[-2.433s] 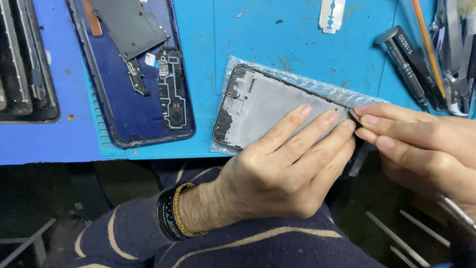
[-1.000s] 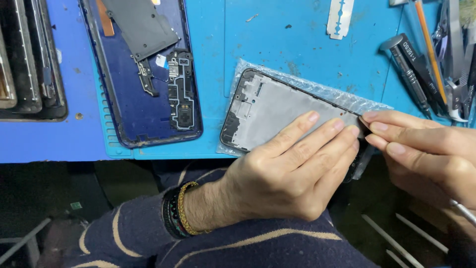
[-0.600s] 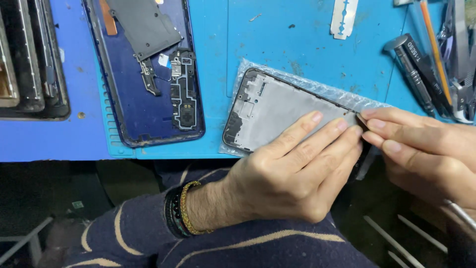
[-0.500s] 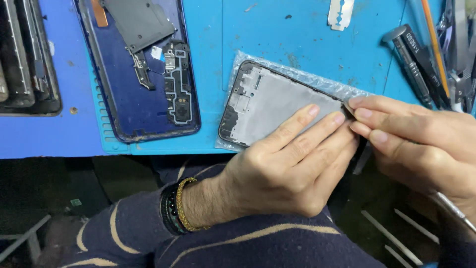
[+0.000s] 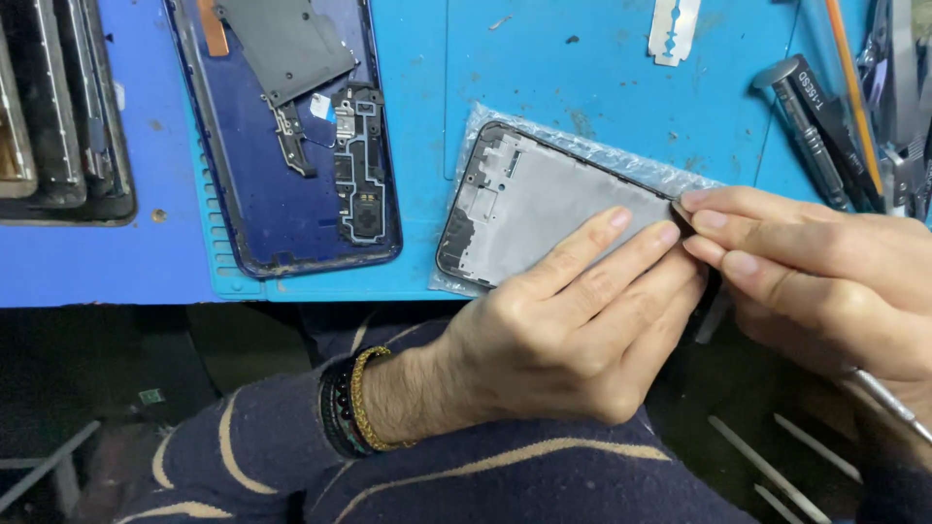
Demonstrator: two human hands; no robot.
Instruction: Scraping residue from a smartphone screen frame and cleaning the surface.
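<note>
**A:** where's the phone frame sitting?

**B:** flat on the bubble wrap on the counter, long axis slanting away from the blue back cover. Left hand fingers lie spread on it — right hand fingers pinch narrow at the far corner, nearer that edge.

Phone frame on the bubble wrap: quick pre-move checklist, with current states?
1. Phone frame pinned by left hand: ok, fingers lie flat across it.
2. Frame fully on the bubble wrap: cannot tell, the near end is hidden under the hands.
3. Right hand at the frame's right edge: ok, fingertips pinch there.
4. What the fingertips pinch: cannot tell, too small to see.
5. Razor blade away from both hands: ok, it lies on the blue mat above the frame.
6. Blue back cover apart from the frame: ok, it lies to the left.
</note>
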